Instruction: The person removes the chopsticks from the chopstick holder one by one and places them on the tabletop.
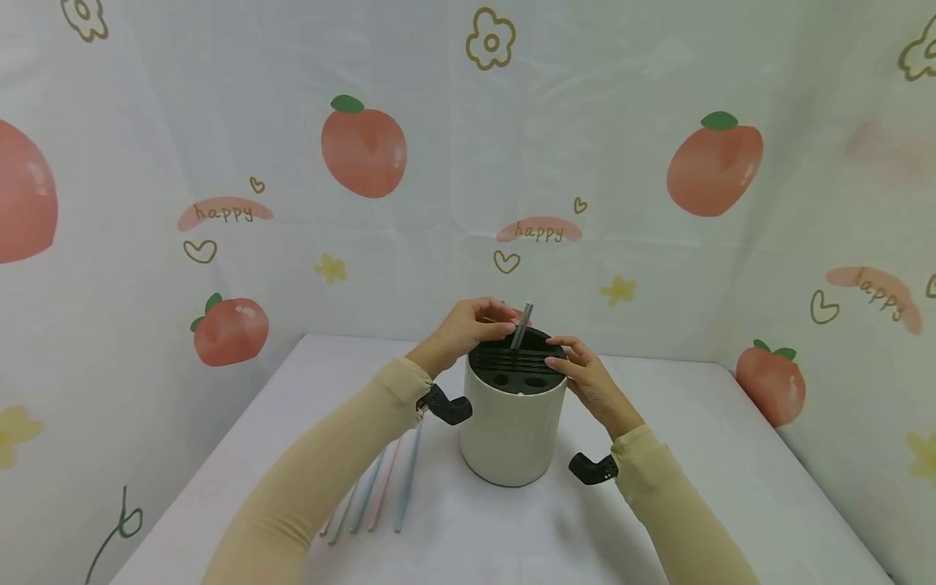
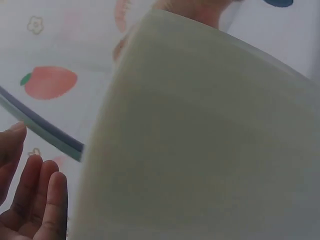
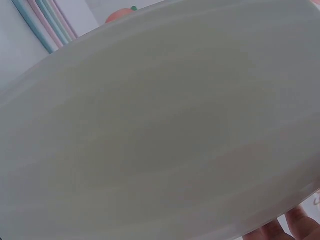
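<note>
A cream cylindrical utensil holder (image 1: 512,439) stands upright, topped by a black slotted insert (image 1: 521,382). Two thin chopsticks (image 1: 522,327), greyish and green, lean out of its rear opening; the left wrist view shows them side by side. My left hand (image 1: 468,325) is at the rear left of the rim. Its thumb tip lies right at the chopsticks, while the other fingers are extended and apart from them. My right hand (image 1: 591,378) grips the holder's right rim, thumb and forefinger over the top edge. Some of its fingertips (image 3: 299,222) show beside the wall in the right wrist view.
Several pastel chopsticks (image 1: 379,487), pink, blue and green, lie on the white table (image 1: 658,455) left of the holder, partly behind my left sleeve. A printed cloth (image 1: 453,146) hangs around the back and sides. Each wrist carries a black camera mount (image 1: 448,406).
</note>
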`<state>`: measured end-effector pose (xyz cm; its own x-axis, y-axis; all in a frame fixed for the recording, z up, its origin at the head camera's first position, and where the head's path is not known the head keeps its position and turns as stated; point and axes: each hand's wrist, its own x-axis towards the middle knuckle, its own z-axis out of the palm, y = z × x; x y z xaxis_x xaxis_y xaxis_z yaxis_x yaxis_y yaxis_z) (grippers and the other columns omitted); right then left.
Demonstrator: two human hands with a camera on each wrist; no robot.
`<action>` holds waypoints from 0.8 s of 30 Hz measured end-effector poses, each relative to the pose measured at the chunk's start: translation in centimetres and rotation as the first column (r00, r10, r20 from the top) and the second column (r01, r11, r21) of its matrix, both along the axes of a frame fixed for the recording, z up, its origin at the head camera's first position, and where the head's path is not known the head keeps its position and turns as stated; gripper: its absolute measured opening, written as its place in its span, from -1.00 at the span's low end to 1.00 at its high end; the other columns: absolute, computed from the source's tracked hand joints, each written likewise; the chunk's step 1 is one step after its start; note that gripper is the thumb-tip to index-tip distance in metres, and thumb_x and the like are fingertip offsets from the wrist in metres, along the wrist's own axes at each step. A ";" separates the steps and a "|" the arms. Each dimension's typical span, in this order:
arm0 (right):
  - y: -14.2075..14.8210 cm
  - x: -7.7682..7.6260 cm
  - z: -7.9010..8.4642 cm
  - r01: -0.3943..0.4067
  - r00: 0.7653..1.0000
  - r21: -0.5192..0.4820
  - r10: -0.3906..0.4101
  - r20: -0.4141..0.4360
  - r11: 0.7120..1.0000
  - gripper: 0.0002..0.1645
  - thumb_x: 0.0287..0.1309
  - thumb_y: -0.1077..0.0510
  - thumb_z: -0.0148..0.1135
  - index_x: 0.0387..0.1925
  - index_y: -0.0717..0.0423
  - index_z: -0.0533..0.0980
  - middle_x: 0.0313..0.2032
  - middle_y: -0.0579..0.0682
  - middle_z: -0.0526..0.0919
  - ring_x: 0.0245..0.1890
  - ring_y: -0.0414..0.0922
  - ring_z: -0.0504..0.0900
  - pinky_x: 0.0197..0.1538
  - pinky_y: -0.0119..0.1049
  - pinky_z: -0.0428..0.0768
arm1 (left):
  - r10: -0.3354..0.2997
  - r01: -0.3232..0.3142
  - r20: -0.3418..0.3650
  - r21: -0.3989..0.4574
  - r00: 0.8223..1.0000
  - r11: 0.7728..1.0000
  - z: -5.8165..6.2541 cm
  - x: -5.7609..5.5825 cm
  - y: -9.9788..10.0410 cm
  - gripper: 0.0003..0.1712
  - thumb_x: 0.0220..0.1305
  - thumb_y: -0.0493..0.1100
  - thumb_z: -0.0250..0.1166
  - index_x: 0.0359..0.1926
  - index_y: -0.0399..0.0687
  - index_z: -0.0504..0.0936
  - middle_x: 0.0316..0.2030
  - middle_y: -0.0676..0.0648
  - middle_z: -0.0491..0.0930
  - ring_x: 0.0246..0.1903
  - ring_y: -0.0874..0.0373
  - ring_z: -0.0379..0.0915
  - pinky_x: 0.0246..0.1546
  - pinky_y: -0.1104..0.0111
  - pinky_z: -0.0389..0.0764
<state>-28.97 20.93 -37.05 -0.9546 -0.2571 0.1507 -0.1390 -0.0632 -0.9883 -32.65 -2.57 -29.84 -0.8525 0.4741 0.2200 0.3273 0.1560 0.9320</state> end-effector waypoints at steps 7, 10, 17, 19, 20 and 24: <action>0.1 0.0 -0.1 -0.002 1.000 0.016 0.002 -0.001 1.000 -0.72 0.37 0.17 0.09 0.05 -0.15 0.38 0.05 -0.13 0.45 -0.01 -0.29 0.54 0.10 -0.49 0.48 | 0.018 -0.021 -0.042 -0.079 0.999 0.997 -0.6 -0.2 0.9 -0.77 0.23 -0.25 0.35 -0.10 -0.22 0.63 0.05 -0.10 0.61 -0.05 0.07 0.56 0.03 0.32 0.57; 0.1 0.0 -0.1 -0.004 1.000 0.023 0.004 -0.002 1.000 -0.72 0.37 0.16 0.09 0.06 -0.16 0.38 0.07 -0.12 0.43 0.01 -0.28 0.53 0.11 -0.49 0.47 | 0.034 -0.040 -0.056 -0.101 0.998 0.994 -0.8 -0.2 1.1 -0.78 0.20 -0.24 0.37 -0.13 -0.21 0.63 -0.08 -0.11 0.63 -0.11 0.09 0.56 -0.03 0.35 0.57; 0.1 0.0 -0.1 0.003 1.000 0.017 -0.004 0.003 1.000 -0.70 0.36 0.17 0.10 0.08 -0.09 0.37 0.05 -0.11 0.45 -0.03 -0.29 0.55 0.09 -0.49 0.48 | 0.076 -0.076 -0.091 0.009 0.993 0.997 0.1 -0.1 0.9 -0.75 0.24 -0.27 0.33 -0.10 -0.31 0.59 -0.16 -0.09 0.63 -0.16 0.15 0.56 -0.01 0.28 0.61; 0.2 0.0 -0.1 0.005 1.000 0.017 -0.005 0.002 1.000 -0.70 0.36 0.16 0.11 0.08 -0.09 0.37 0.03 -0.12 0.45 -0.04 -0.29 0.55 0.08 -0.49 0.49 | 0.091 -0.074 -0.111 0.146 0.990 0.986 1.1 -0.1 0.4 -0.79 0.24 -0.34 0.31 -0.12 -0.35 0.56 -0.25 -0.05 0.61 -0.23 0.21 0.56 -0.04 0.28 0.64; 0.1 0.0 -0.1 0.003 1.000 0.015 -0.003 -0.001 1.000 -0.70 0.35 0.16 0.11 0.08 -0.10 0.37 0.03 -0.12 0.46 -0.05 -0.29 0.55 0.08 -0.48 0.50 | 0.100 -0.070 -0.122 0.227 0.988 0.971 1.8 -0.1 0.1 -0.83 0.24 -0.37 0.30 -0.15 -0.33 0.56 -0.28 -0.01 0.60 -0.26 0.25 0.55 -0.07 0.30 0.66; 0.2 0.0 -0.1 0.003 1.000 0.019 -0.003 -0.008 1.000 -0.70 0.35 0.16 0.12 0.07 -0.12 0.37 0.02 -0.13 0.46 -0.06 -0.29 0.55 0.07 -0.48 0.50 | 0.155 -0.041 -0.168 0.539 0.973 0.841 5.2 -0.2 -2.0 -0.80 0.23 -0.47 0.25 -0.27 -0.10 0.57 -0.35 0.07 0.59 -0.32 0.25 0.56 -0.13 0.36 0.67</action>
